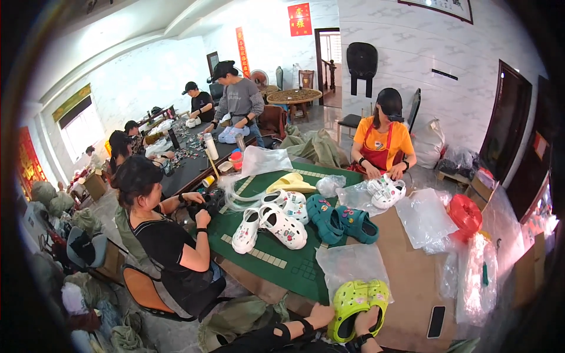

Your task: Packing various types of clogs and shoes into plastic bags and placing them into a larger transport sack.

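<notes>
lime-green clogs (346,306) sit at the near edge of the brown tabletop (412,282), side by side, toes pointing away from the wearer. right hand (367,320) goes down into the opening of the right-hand shoe; fingers out of sight inside, so can't tell if they're clamped on it or just resting. left hand (321,316) is up against the outer side of the left-hand shoe, knuckles up, fingertips hidden; can't tell if it pinches anything. progress: small charms are already on the uppers of both lime shoes, too small to check one by one, can't say if every hole that wants one is filled. pair isn't bagged: clear plastic bag (353,262) lies flat just past the toes, nothing visible in it. further out, teal clogs (329,220) and white clogs (285,226) also carry charms and stand unbagged on the green mat (309,283), with plain yellow footwear (291,183) behind. black phone (436,322) lies right of the lime pair, red roll (465,213) beyond it among loose plastic. across the table a co-worker in orange (382,141) handles another white pair (386,192); co-worker in black (162,235) at left has something dark in hand, can't make it out.
</notes>
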Tool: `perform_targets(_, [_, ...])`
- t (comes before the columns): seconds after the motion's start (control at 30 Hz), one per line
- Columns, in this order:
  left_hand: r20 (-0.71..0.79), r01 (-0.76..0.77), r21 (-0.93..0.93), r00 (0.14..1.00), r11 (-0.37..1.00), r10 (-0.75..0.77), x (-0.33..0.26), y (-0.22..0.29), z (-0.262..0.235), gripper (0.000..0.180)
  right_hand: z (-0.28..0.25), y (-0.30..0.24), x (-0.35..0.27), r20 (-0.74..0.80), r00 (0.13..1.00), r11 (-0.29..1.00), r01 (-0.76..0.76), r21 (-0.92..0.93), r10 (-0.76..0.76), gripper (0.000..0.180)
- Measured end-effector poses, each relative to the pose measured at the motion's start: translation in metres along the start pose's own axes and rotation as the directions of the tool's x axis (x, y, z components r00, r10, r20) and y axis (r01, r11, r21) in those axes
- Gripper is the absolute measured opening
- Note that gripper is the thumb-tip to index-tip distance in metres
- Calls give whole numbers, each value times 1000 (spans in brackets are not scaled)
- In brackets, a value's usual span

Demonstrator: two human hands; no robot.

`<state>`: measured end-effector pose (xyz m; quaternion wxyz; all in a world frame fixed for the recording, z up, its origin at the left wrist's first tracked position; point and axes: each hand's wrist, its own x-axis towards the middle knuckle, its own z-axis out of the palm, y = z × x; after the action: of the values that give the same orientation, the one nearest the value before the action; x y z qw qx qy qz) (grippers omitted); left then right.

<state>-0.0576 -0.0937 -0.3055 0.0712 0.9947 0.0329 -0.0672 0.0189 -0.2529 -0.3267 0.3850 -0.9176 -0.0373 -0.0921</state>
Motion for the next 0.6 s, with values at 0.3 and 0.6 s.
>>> perform_targets(0.3, [102,-8,-223,994,975,32,-15,-28,25,19,3,7,-3,484,856,983,156,91,-181,39])
perform_targets(0.6, [172,163,-202,977,966,-128,-41,-46,42,22,-65,-21,59,654,746,978,205,-48,-124,48])
